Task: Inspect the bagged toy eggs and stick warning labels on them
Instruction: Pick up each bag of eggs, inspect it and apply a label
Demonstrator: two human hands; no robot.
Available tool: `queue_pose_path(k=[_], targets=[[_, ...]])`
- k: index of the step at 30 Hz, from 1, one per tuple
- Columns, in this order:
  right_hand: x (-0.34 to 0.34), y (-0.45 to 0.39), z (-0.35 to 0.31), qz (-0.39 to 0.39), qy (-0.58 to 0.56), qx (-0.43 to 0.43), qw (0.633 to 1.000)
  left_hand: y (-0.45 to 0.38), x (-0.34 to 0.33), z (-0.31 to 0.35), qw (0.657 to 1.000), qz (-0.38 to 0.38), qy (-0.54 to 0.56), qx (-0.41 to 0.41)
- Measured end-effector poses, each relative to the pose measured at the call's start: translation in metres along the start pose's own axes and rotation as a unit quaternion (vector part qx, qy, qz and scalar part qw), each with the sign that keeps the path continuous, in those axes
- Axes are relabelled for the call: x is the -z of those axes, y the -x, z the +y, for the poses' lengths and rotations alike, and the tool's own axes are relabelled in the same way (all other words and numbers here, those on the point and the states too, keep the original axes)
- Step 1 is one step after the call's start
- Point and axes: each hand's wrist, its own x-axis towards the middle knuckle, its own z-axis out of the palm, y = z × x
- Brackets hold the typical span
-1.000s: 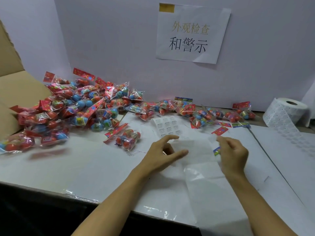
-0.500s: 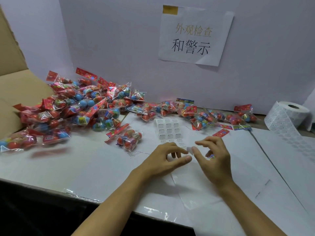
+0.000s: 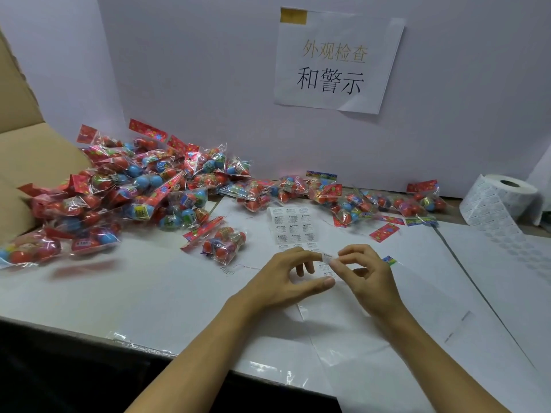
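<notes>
Labels first: the sheet (image 3: 293, 226) lies mid-table, its near end under both hands. The left hand (image 3: 286, 281) pins it, fingers curled; the right hand (image 3: 362, 274) pinches one label (image 3: 327, 259) (peeling, I'd say). Next it needs a bag (image 3: 225, 241), just left.

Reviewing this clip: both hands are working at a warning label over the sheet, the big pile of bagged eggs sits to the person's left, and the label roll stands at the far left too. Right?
Not quite. The head view shows the label roll at the far right, not the left. The rest holds: left hand and right hand work at a warning label, and the pile of bagged eggs lies left.
</notes>
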Motion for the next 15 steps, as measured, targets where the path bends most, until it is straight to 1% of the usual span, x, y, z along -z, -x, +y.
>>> queue_pose_path(k=[2,3,4,5,6,7,8,9,10,11,12,13,14,15], targets=[[0.001,0.0,0.001,-0.005,-0.01,-0.012,1.0,0.0,-0.002,-0.001,1.0,-0.005,-0.016,0.003],[0.0,-0.001,0.002,0.001,-0.024,-0.017,1.0,-0.001,-0.002,-0.002,0.999,0.002,-0.033,0.004],[0.0,-0.001,0.003,0.015,-0.045,-0.025,0.999,-0.002,-0.003,-0.003,0.998,0.03,-0.06,-0.001],[0.0,-0.003,0.003,0.039,-0.074,-0.037,0.996,-0.004,-0.001,-0.006,0.991,0.089,-0.099,-0.01],[0.001,-0.004,0.003,0.066,-0.105,-0.051,0.991,-0.006,0.002,-0.009,0.974,0.174,-0.143,-0.012],[0.002,-0.006,0.002,0.088,-0.132,-0.064,0.985,-0.008,0.006,-0.013,0.947,0.259,-0.191,0.012],[0.004,-0.006,0.001,0.099,-0.154,-0.075,0.98,-0.008,0.013,-0.017,0.915,0.322,-0.234,0.065],[0.006,-0.007,0.001,0.1,-0.171,-0.084,0.977,-0.008,0.021,-0.02,0.888,0.349,-0.267,0.136],[0.007,-0.008,0.001,0.097,-0.181,-0.09,0.974,-0.005,0.029,-0.025,0.87,0.342,-0.287,0.208],[0.008,-0.008,0.001,0.093,-0.187,-0.093,0.973,-0.003,0.036,-0.032,0.859,0.319,-0.294,0.271],[0.007,-0.008,0.001,0.086,-0.189,-0.093,0.974,0.0,0.042,-0.036,0.853,0.294,-0.288,0.321],[0.007,-0.009,0.002,0.077,-0.188,-0.09,0.975,0.001,0.044,-0.039,0.854,0.273,-0.271,0.351],[0.006,-0.009,0.002,0.066,-0.185,-0.086,0.977,0.002,0.045,-0.04,0.863,0.268,-0.25,0.349],[0.004,-0.008,0.002,0.055,-0.183,-0.082,0.978,0.001,0.044,-0.039,0.881,0.277,-0.223,0.313]])
